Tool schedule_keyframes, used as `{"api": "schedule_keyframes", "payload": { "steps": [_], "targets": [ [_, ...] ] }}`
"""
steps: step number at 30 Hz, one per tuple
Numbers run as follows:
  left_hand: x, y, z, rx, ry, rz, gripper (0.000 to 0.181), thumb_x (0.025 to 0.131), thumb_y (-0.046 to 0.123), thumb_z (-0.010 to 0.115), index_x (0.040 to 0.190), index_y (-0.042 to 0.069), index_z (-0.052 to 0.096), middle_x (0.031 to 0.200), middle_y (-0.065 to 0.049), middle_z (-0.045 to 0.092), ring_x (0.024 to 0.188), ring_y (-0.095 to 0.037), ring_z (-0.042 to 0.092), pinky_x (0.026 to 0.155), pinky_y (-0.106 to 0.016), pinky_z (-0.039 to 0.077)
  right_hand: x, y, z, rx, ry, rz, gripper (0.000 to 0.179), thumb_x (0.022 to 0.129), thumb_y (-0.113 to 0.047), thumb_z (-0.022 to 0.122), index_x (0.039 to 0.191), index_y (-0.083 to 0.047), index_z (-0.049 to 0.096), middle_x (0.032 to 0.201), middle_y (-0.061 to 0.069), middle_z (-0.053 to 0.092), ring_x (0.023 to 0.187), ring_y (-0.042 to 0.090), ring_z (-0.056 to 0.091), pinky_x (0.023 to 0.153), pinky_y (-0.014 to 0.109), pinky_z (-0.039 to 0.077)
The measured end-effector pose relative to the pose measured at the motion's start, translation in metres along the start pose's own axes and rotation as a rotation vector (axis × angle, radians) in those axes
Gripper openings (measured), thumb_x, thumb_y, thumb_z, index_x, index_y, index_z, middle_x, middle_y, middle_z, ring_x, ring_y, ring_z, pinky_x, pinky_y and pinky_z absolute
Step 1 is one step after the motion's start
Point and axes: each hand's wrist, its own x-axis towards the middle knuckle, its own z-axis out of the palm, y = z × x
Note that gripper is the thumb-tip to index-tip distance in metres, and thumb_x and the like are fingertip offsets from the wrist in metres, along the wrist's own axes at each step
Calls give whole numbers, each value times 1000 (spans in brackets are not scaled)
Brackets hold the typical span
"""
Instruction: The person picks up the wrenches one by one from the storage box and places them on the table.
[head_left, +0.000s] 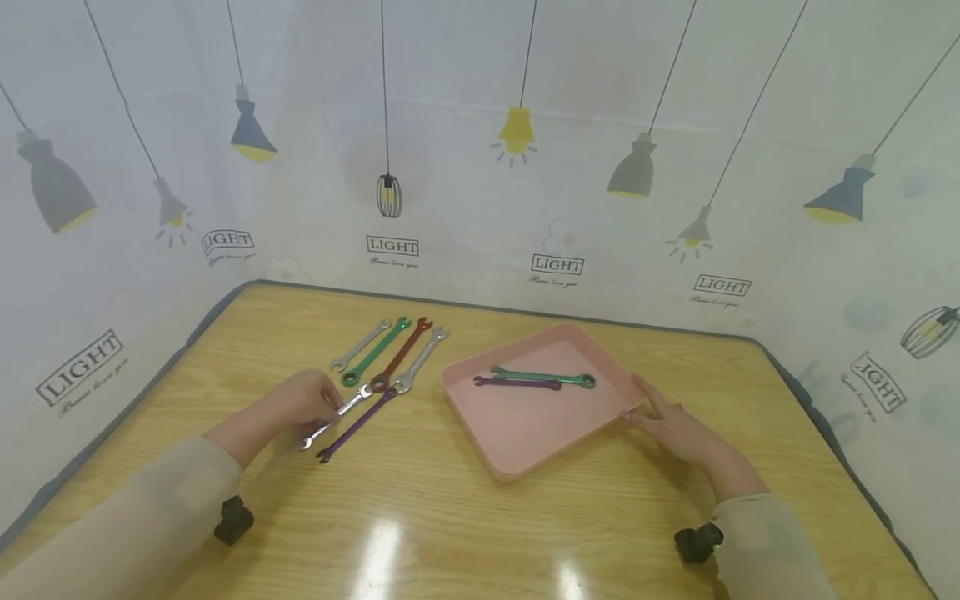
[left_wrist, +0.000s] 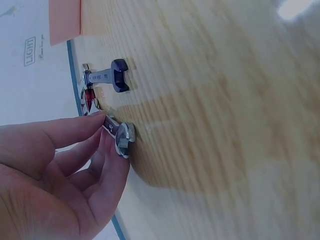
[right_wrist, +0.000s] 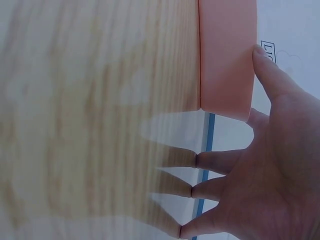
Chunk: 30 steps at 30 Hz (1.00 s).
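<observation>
My left hand (head_left: 296, 403) pinches a silver wrench (head_left: 348, 405) between thumb and fingers, low over the table at left. Its open-ended jaw (left_wrist: 125, 140) points toward the camera in the left wrist view. Close beside it lies a purple wrench (head_left: 354, 428). At the right corner of a pink tray (head_left: 517, 442), my right hand (head_left: 682, 432) rests with its fingers spread. The thumb touches the tray's rim, and several fingertips reach down to the tabletop in the right wrist view. Inside the tray lie a green ratchet wrench (head_left: 546, 377) and a purple wrench (head_left: 517, 383).
Behind my left hand several wrenches lie side by side: a silver one (head_left: 360, 346), a green one (head_left: 377, 351), a red one (head_left: 402, 353) and another silver one (head_left: 422, 360). A lamp-printed cloth (head_left: 465, 208) surrounds the wooden table (head_left: 450, 525) at the back and sides.
</observation>
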Motion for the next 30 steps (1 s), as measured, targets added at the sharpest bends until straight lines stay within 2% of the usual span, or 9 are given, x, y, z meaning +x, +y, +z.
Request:
{"api": "schedule_keyframes", "payload": {
  "steps": [3,8,13,16,19,23,30],
  "targets": [
    [0,1,-1,5,4,-2,18,82,-2,68,99,-8,68,71,-6,65,60,-16,62,56,-28,56,0,0,0,-2,3,-5,84,97,-59,43,158,-19,1,156,30,9,133,65,-5,96,81,1],
    [0,1,-3,48,17,39,14,84,3,69,96,-3,71,73,-3,65,60,-13,58,56,-27,53,0,-1,0,-7,9,-6,84,97,-59,43,158,-19,1,156,29,8,132,65,-6,95,81,1],
    [4,8,-5,53,20,62,22,87,11,69,104,-3,69,81,-7,66,58,-13,57,57,-27,52,-1,-2,0,-3,6,-10,84,97,-58,43,158,-18,1,156,29,8,132,65,-6,96,81,1],
    [7,16,-5,29,20,66,25,89,13,69,109,-3,67,87,-8,66,63,-15,60,59,-29,54,-1,-2,0,3,2,-16,83,98,-57,44,157,-17,2,156,30,9,132,66,-7,95,81,0],
    [11,27,-3,18,12,79,27,90,13,68,113,-1,67,86,-8,66,65,-16,60,60,-28,54,-1,-3,0,8,-2,-20,83,98,-56,45,157,-16,2,155,31,9,131,66,-7,95,81,0],
    [14,43,1,17,2,112,26,90,14,68,113,1,67,90,-8,64,66,-18,60,59,-29,53,-1,-3,0,6,-1,-27,83,98,-54,45,157,-16,2,155,31,10,130,67,-6,95,81,1],
    [26,70,11,53,52,187,24,87,20,73,107,8,69,96,-5,66,79,-18,61,66,-31,52,-1,-4,0,-11,2,-21,83,98,-56,45,157,-16,3,154,32,12,131,67,-5,96,81,3]
  ]
}}
